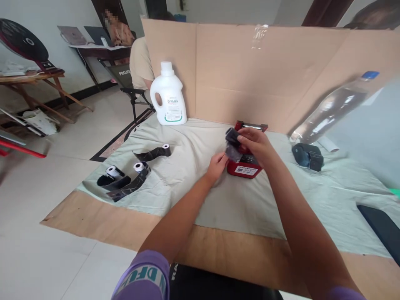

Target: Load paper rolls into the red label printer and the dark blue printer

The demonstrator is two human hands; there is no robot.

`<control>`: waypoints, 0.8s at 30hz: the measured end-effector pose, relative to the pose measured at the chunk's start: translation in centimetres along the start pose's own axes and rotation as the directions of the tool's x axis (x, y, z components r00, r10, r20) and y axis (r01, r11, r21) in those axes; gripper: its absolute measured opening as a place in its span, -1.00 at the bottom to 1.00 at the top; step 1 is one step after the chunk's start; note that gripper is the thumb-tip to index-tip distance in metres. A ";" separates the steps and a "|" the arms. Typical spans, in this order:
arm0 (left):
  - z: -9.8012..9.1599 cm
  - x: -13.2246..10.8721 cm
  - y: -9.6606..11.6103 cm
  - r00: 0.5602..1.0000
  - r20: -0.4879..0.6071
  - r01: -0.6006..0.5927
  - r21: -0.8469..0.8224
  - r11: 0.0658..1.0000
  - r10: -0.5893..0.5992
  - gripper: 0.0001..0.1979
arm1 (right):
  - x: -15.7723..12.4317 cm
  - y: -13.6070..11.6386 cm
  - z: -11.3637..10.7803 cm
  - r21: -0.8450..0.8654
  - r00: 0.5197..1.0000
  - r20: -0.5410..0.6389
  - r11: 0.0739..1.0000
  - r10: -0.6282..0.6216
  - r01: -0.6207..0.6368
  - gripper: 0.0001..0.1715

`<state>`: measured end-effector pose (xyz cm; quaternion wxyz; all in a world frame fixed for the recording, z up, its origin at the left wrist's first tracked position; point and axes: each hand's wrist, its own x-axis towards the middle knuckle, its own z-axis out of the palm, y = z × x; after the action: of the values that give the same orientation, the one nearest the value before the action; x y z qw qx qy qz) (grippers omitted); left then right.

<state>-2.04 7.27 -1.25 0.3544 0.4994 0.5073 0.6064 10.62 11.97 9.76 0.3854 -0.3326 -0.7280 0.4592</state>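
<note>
My right hand (254, 143) is closed around a small paper roll (231, 136) with a dark outer layer, raised over a red machine. A crumpled, shiny dark loose end (233, 153) hangs from this roll. The fingers of my left hand (218, 164) are drawn together where that loose end meets the machine's left side; what they pinch is hidden. Beneath both hands stands the red machine (244, 170), like a small receipt printer, with a white label on its front and its red lid (251, 126) raised at the back.
Paper rolls with dark unwound tails, one roll (166, 150) and others (139, 167), lie left. A white detergent bottle (170, 98) stands behind them. To the right are a black device (308, 156), a leaning clear bottle (333, 110) and a phone (379, 227). Cardboard (231, 71) walls the back.
</note>
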 end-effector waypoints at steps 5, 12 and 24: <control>-0.4 -0.6 -0.7 0.969 0.057 -0.243 0.074 0.967 0.239 -0.54 | 1.0 3.2 -5.9 -0.268 0.989 0.026 0.954 0.149 -0.137 -0.72; -0.2 -1.6 -0.8 0.878 0.142 -0.471 0.424 0.773 0.457 -0.54 | 1.9 5.1 -5.4 -0.700 0.992 0.042 0.712 0.123 -0.058 -0.80; 1.3 -2.5 0.3 0.808 0.227 -0.524 0.698 0.488 0.544 -0.62 | 1.7 5.1 -5.2 -0.741 0.979 0.070 0.667 0.193 -0.079 -0.77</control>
<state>-0.16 5.22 -1.63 -0.0884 0.7221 0.5300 0.4356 15.00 17.42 6.92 0.1311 -0.4788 -0.8495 0.1786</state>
